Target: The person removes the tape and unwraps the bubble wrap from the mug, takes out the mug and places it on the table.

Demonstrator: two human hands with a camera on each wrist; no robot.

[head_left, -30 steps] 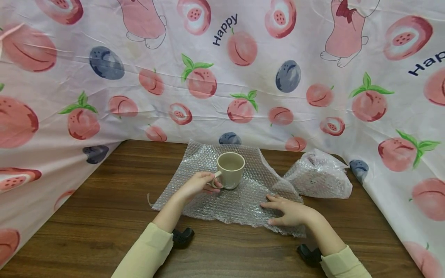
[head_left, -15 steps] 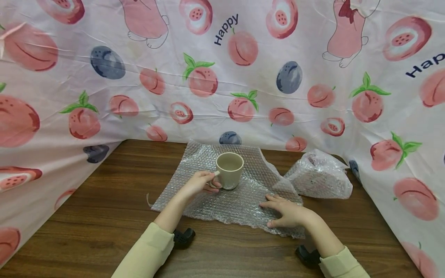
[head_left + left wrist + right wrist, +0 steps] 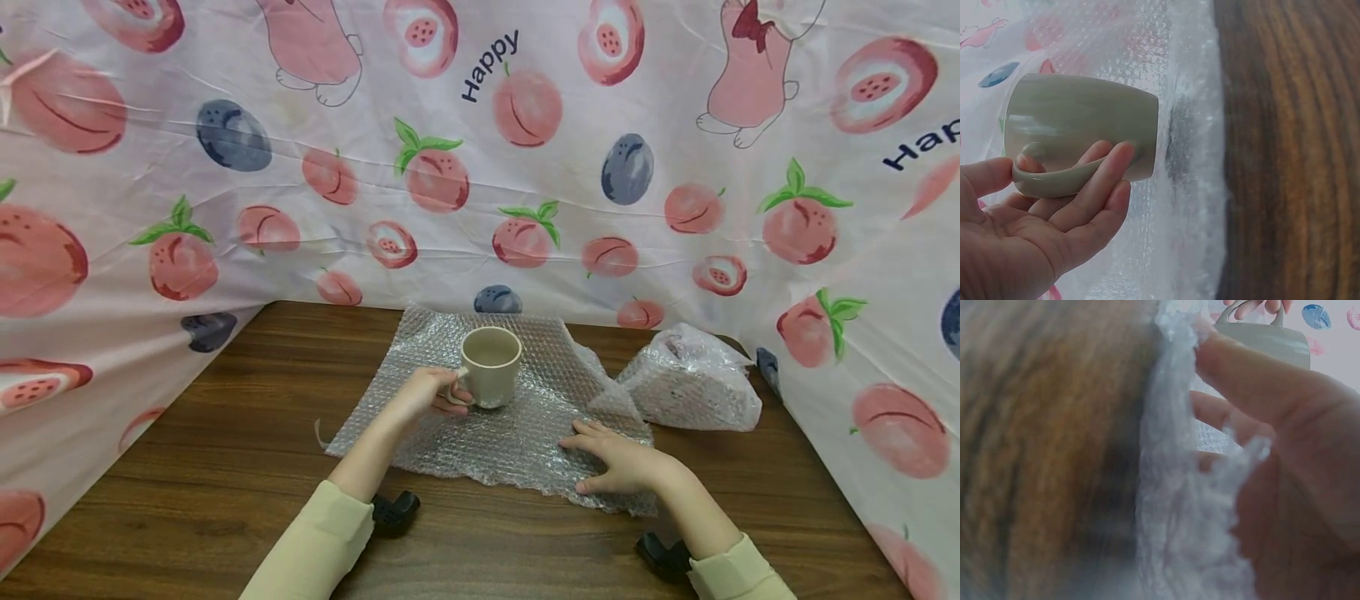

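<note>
Head view, L-to-R listing. Item 1: L hand, grasping, fingers & thumb curled on handle of item 2. Item 2: drinking mug, qty 1, pale grey-green/beige, glossy, one loop handle, mouth up. Loc.: above far-mid part of item 3, handle twd. L hand; whether base touched the sheet, can't tell. Item 3: bubble-wrap sheet, clear, approx. 4-sided, spread on tabletop, near edge ragged. Item 4: R hand, released, fingers spread over near R corner of sheet, well apart fr. mug. R wrist view: crinkled edge of sheet stood in front of part of that hand, blurred; mug partly in shot at top.

Surroundings: item 5, bubble-wrap bundle, far R of tabletop, next to R side of sheet; contents unclear. Item 6: tabletop, dk. brown wood grain. Item 7: cloth backdrop, white/pink, w/ peaches, blue fruit, pink rabbit figs. & "Happy" lettering. Item 8: sleeves, pale yellow-green, both arms. Item 9: blk. devices, one nr. each wrist.
</note>
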